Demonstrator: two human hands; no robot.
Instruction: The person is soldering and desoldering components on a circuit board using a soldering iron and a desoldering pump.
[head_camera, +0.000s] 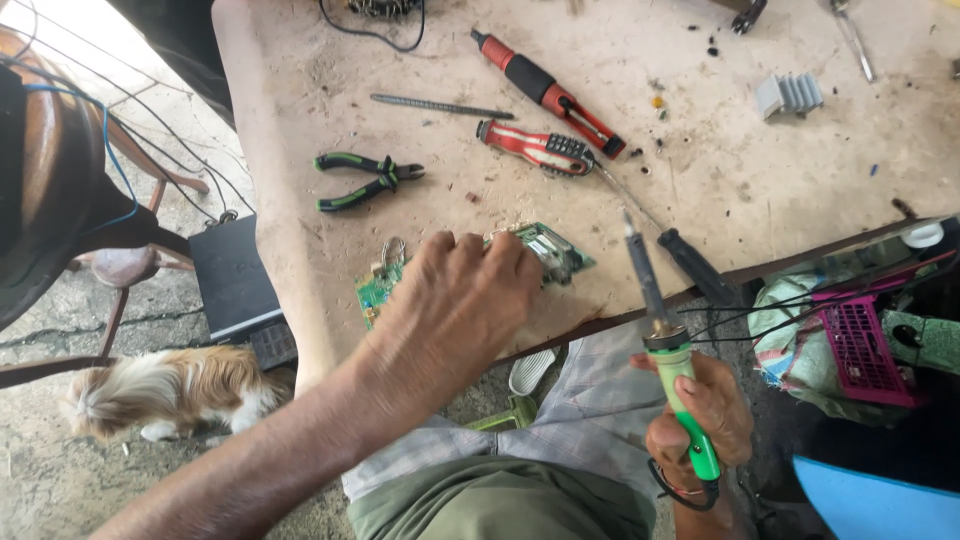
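Left hand (455, 300) lies knuckles-up over a green circuit board (545, 250), fingers curled down onto it; the palm side is hidden, so whether it pinches the board or only presses it cannot be told. Right hand (700, 425) is clenched around the green handle of a soldering iron (665, 335), tip pointing up and slightly left, above the table edge and just right of the board.

Worn pale table (700, 180) carries everything; its far and right edges are cut off by the frame. The board sits at the near edge, mostly covered by the left hand, with only its left and right ends showing. Beyond it: a red-and-black tool (545, 90), a red-handled screwdriver (535, 147) whose shaft runs toward the iron, green-handled pliers (365, 180), a thin metal rod (440, 105), and a small finned heat sink (788, 95). Small dark specks on the tabletop are too small to identify.

On the ground to the left lies a small long-haired dog (170, 390), head partly out of view.
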